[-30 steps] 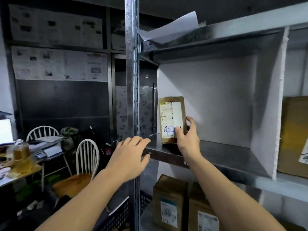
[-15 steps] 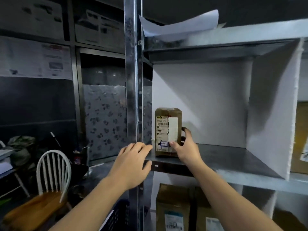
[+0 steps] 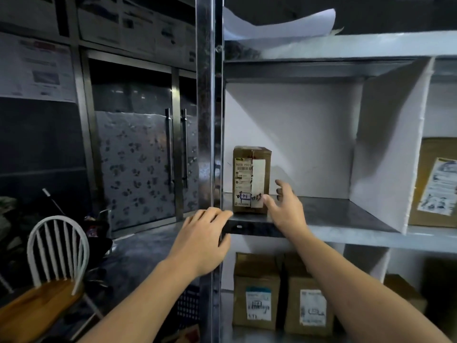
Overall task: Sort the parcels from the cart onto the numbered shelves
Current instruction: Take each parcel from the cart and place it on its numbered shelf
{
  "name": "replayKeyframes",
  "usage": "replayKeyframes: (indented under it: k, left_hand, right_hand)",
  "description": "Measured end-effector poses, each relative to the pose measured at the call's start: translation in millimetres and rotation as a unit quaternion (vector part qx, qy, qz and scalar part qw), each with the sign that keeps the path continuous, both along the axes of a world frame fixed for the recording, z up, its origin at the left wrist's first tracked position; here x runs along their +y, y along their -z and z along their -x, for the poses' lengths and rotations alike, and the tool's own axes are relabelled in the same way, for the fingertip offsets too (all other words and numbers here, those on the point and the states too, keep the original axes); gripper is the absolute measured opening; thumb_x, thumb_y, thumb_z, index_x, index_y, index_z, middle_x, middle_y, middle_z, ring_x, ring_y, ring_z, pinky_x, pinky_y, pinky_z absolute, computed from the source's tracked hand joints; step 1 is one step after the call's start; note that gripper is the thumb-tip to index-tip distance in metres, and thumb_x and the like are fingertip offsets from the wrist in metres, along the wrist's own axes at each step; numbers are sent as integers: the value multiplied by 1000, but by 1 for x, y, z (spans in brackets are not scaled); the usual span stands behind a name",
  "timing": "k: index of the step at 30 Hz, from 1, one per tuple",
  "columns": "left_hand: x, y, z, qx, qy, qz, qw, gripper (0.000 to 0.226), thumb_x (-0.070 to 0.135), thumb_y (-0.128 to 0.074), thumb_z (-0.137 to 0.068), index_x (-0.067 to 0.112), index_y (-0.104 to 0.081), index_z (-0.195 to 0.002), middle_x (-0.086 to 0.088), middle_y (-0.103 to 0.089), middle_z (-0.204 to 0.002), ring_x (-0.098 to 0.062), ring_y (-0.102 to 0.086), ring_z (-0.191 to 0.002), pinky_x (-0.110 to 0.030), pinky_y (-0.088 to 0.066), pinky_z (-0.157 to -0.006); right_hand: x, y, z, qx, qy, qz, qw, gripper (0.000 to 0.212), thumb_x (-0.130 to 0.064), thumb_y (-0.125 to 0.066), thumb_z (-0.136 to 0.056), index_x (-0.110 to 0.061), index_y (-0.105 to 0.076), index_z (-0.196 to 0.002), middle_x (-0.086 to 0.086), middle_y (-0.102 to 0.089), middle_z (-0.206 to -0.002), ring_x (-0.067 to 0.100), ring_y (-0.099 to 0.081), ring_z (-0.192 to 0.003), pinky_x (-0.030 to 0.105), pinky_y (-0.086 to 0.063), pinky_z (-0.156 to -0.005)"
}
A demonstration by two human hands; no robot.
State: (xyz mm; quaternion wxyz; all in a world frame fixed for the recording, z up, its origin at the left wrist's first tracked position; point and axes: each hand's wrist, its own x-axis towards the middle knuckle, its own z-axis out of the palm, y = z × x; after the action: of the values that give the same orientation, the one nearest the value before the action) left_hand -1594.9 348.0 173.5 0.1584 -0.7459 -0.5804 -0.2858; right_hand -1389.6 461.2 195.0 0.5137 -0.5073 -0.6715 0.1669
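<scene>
A small brown parcel [image 3: 251, 179] with a white label stands upright at the left end of the metal shelf [image 3: 321, 219]. My right hand [image 3: 284, 206] is just to its right, fingers spread and relaxed; the thumb tip is at the parcel's lower right corner, and contact is unclear. My left hand [image 3: 202, 241] rests over the shelf's front corner by the steel upright [image 3: 207, 120], fingers extended, holding nothing.
A white divider panel [image 3: 385, 149] closes the compartment on the right; another brown parcel [image 3: 435, 181] stands beyond it. Two labelled boxes [image 3: 279, 293] sit on the shelf below. A white-backed wooden chair [image 3: 49, 280] stands at lower left. Loose paper [image 3: 277, 23] lies on the top shelf.
My right hand set the parcel upright on the shelf and has let go, its fingers opening beside it. The view moved closer. My left hand stayed at the shelf corner.
</scene>
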Motion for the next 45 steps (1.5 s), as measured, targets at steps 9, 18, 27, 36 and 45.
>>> replayKeyframes:
  k: [9, 18, 27, 36, 45]
  left_hand:
    - [-5, 35, -86, 26, 106, 2, 994, 51, 43, -43, -93, 28, -41, -141, 8, -46, -137, -14, -39, -127, -34, -33, -106]
    - [-6, 62, -288, 95, 241, 22, 966, 52, 41, -46, -91, 29, -43, -141, 5, -48, -138, -18, -40, -128, -37, -24, -111]
    - [-56, 93, -580, 130, 391, 46, 910, 54, 42, -40, -90, 28, -39, -142, 3, -47, -138, -21, -41, -126, -38, -26, -110]
    - [-134, 127, -817, 153, 509, 59, 845, 51, 42, -46, -89, 27, -41, -137, 1, -51, -132, -24, -48, -118, -38, -39, -95]
    - [-153, 158, -967, 189, 574, 59, 795, 47, 42, -45, -88, 26, -41, -132, 0, -52, -127, -25, -50, -112, -39, -43, -90]
  right_hand:
    - [-89, 71, -112, -320, 99, -181, 925, 39, -41, -47, -96, -17, -58, -125, 5, -61, -120, 24, -58, -107, 38, -52, -86]
    - [-180, 106, -310, -463, 275, -27, 842, 40, -44, -51, -90, -19, -61, -119, 10, -63, -113, 34, -62, -102, 43, -52, -84]
    - [-313, 125, -548, -470, 419, 142, 763, 43, -48, -45, -94, -23, -57, -127, 7, -60, -125, 33, -58, -114, 41, -46, -92]
    - [-441, 148, -727, -453, 496, 233, 703, 46, -54, -44, -96, -24, -49, -131, 8, -59, -124, 32, -59, -111, 44, -49, -88]
    - [-486, 188, -838, -385, 546, 322, 671, 43, -54, -37, -98, -26, -48, -128, 6, -57, -123, 30, -57, -110, 41, -47, -86]
